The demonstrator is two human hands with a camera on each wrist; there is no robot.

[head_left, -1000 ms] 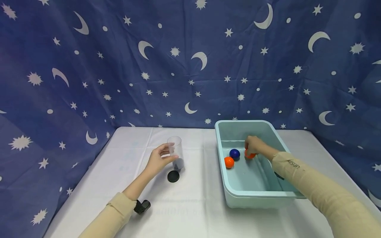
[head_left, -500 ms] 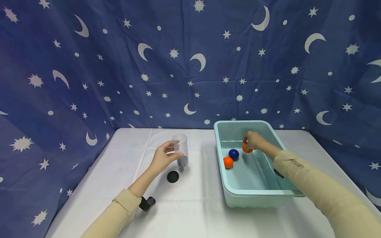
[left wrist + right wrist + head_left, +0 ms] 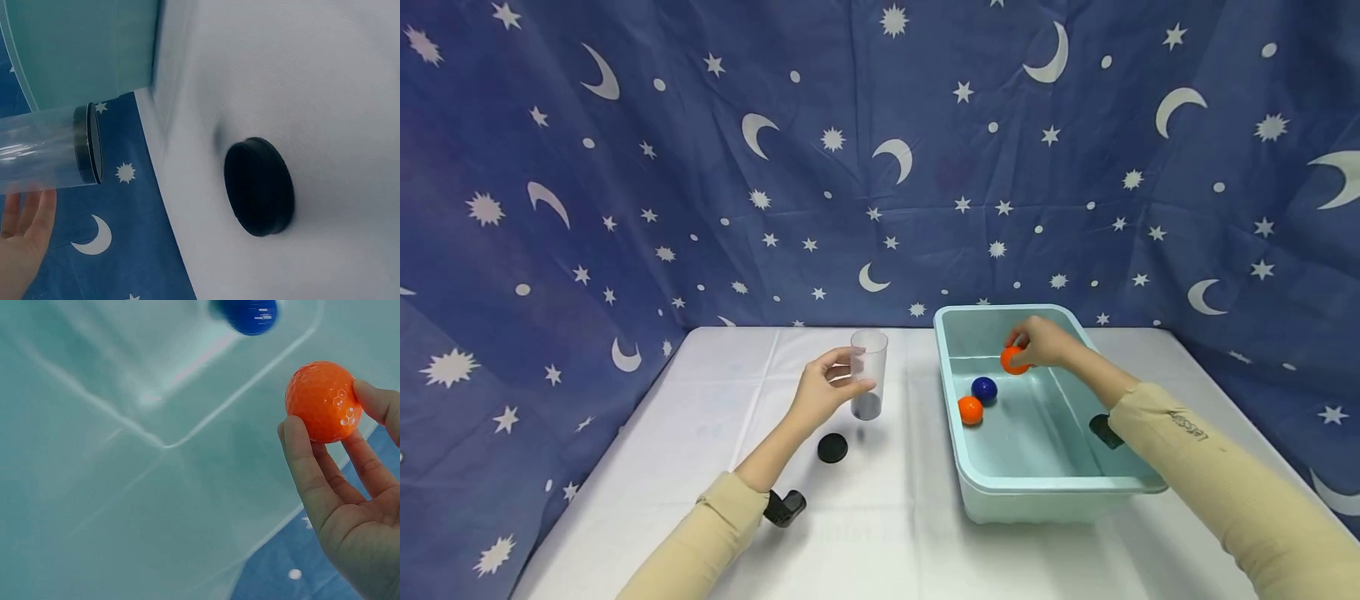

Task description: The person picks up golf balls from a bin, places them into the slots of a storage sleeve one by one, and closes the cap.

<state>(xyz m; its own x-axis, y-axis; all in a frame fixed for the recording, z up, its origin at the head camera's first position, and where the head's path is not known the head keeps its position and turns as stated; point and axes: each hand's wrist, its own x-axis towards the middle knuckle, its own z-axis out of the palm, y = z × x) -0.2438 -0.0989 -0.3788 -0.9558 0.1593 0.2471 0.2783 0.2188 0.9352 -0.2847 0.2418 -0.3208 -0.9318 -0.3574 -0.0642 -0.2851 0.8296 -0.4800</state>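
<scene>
My left hand (image 3: 823, 392) grips a clear plastic tube (image 3: 868, 367) with an open top and a dark base, held upright. In the left wrist view the tube (image 3: 44, 150) hangs clear of the white table, its black end cap showing. A loose black lid (image 3: 832, 447) lies on the table just below it. Over the light teal bin (image 3: 1037, 483), my right hand (image 3: 1043, 342) pinches an orange golf ball (image 3: 323, 401) between thumb and fingers. Down on the bin's floor sit a blue golf ball (image 3: 984, 390) and a second orange golf ball (image 3: 971, 410), side by side near the left wall.
The bin stands on the right half of a white-covered table (image 3: 880, 533). A dark blue curtain (image 3: 820, 167) with moons and stars hangs behind and to the left. Black wrist cameras (image 3: 785, 508) sit on both forearms.
My right hand has lifted the orange golf ball up from the bin's floor and slightly left. My left hand has raised the tube and carried it right, away from the lid.
</scene>
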